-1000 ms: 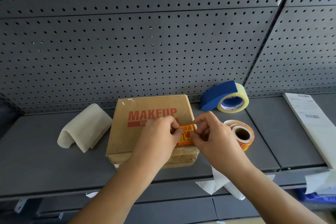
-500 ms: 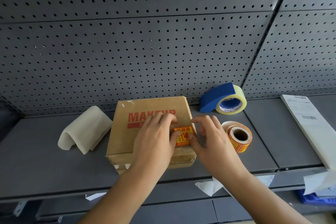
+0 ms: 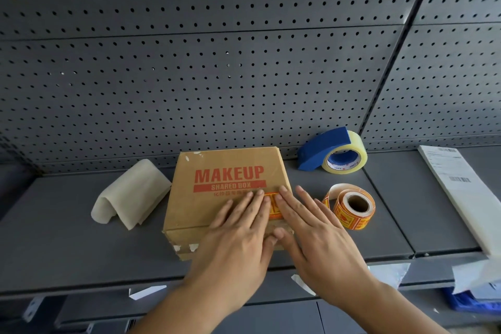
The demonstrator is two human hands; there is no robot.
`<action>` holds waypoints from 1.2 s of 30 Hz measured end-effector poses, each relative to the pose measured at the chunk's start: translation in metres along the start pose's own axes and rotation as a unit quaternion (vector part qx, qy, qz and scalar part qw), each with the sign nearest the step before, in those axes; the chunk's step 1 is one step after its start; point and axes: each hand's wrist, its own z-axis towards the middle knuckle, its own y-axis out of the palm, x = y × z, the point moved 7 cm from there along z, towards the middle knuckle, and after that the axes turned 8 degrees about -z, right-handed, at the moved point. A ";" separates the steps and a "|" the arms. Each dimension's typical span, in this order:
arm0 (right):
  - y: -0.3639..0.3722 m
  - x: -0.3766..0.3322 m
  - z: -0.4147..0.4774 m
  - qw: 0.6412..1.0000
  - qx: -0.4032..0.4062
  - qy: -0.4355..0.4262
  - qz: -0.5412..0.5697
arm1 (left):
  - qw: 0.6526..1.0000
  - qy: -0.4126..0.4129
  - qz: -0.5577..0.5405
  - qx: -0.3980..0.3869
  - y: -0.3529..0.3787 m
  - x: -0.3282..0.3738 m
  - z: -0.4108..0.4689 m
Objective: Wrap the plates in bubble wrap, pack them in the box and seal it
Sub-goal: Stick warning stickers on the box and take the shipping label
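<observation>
Cardboard box [image 3: 195, 209] sits closed on the counter [image 3: 67, 247]. The left hand [image 3: 238, 238] and right hand [image 3: 320, 236] lie flat on its lid, each grip open, fingers straight, pressing an orange sticker [image 3: 273, 209] down. Sealing seems nearly finished, and the next move probably calls for smoothing the sticker's edges firmly.

Shelf [image 3: 54, 225] bare at front L and between sticker roll [image 3: 352, 206] & paper stack [image 3: 458, 198]. Box [image 3: 187, 198] fills centre; foam sheet [image 3: 130, 195] just beside its L side, narrow gap. Tape dispenser [image 3: 333, 154] blocks back R by pegboard [image 3: 217, 76]; sticker roll near box's R side
</observation>
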 end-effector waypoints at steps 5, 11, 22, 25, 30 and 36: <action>-0.008 0.009 -0.002 1.000 0.002 0.028 0.006 | 1.000 -0.012 0.007 -0.003 -0.003 -0.005 -0.003; -0.003 -0.004 -0.005 0.999 -0.013 -0.001 0.039 | 1.000 0.002 -0.003 -0.019 0.000 0.003 -0.004; -0.010 0.017 -0.007 0.991 -0.042 0.065 0.106 | 0.991 -0.107 -0.045 -0.066 -0.016 -0.050 -0.020; -0.012 0.025 -0.006 0.965 -0.060 0.134 0.218 | 0.979 -0.178 -0.086 -0.046 -0.030 -0.077 -0.026; -0.004 0.032 0.004 0.896 -0.080 0.219 0.378 | 0.887 -0.353 -0.298 0.013 -0.043 -0.124 -0.047; 0.023 0.027 0.027 0.785 -0.145 0.297 0.524 | 0.701 -0.457 -0.546 0.037 -0.014 -0.146 -0.059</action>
